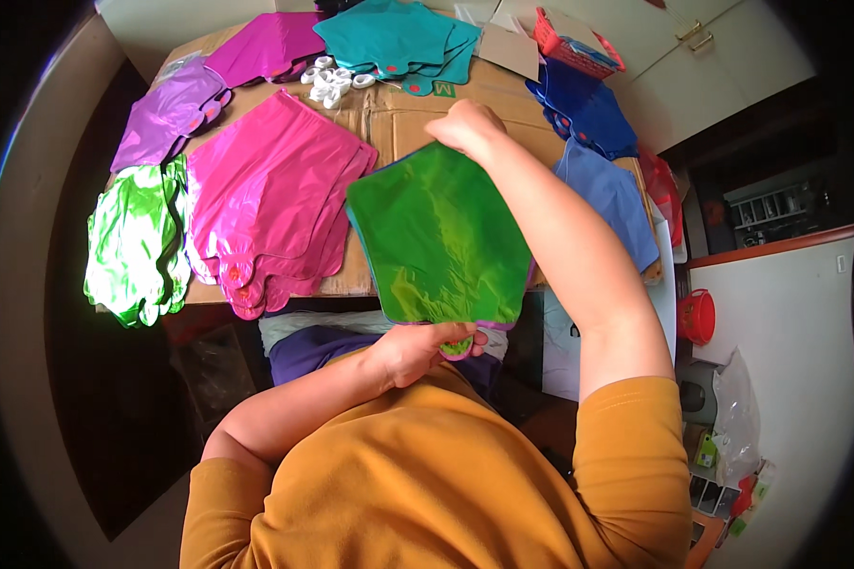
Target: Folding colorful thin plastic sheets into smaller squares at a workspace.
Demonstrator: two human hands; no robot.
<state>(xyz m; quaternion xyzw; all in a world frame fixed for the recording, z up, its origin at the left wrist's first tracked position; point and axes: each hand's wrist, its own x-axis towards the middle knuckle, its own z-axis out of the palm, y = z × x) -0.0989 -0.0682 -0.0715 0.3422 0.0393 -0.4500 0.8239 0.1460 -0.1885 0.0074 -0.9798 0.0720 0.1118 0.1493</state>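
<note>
A flat green foil balloon point(441, 232) with a shiny, five-sided outline is stretched upright in front of me. At its lower edge, my left hand point(422, 351) is closed on it beside the small rounded tab, where a purple rim shows. My right hand point(467, 128) is closed at the balloon's top corner; its fingertips are partly hidden. Just left of the green one, a pile of flat pink foil balloons point(270, 190) overhangs the table's near edge. Bright light green foil balloons point(133, 242) lie beyond that pile at the far left.
Cardboard point(512, 119) covers the table. Along its back lie purple point(161, 109), magenta point(266, 45) and teal foil balloons point(389, 38), with white ribbon rolls point(327, 85). Dark blue point(586, 104) and light blue ones point(612, 199) lie right, below a red basket point(579, 47).
</note>
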